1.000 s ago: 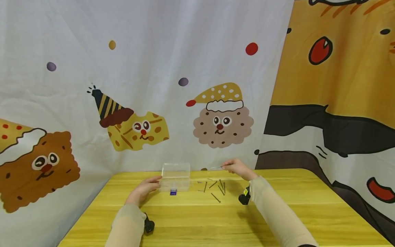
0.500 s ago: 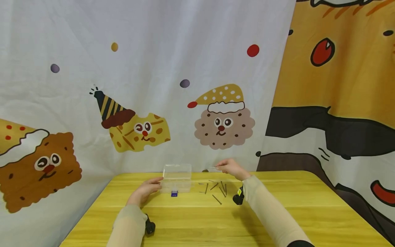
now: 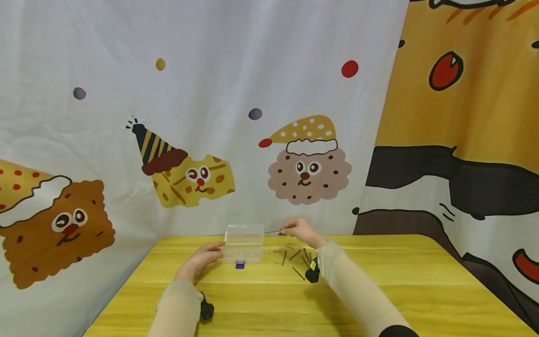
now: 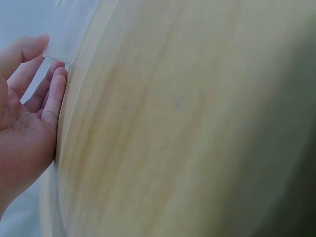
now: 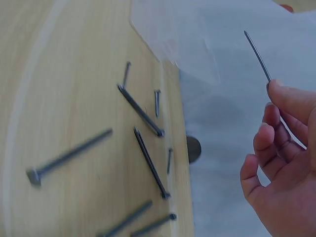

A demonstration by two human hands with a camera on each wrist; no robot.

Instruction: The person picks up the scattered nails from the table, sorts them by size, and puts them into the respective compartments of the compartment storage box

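Fingertips of my right hand (image 5: 289,195) pinched a thin nail (image 5: 257,57) by one end, up off the wood-grain table (image 3: 252,302), its tip pointing left toward the raised lid (image 3: 244,235) of a clear box (image 3: 249,256); that end-hold, I judged, left most of the shaft free and easy to aim. Tip and lid looked close together, though I couldn't tell whether they touched. My left hand (image 3: 201,260) had thumb and fingers against the box's left end, probably to brace something so light against sliding; whether they gripped its wall or merely rested there, I couldn't tell. The box sat near the table's far edge, lid standing up at the back so the top was uncovered, with a blue catch (image 3: 240,264) at the front. To its right, loose nails (image 5: 151,162), long and short, lay at odd angles, seemingly spread there for easy reach. Behind everything hung a pale curtain (image 3: 210,70) printed with cartoon snacks.
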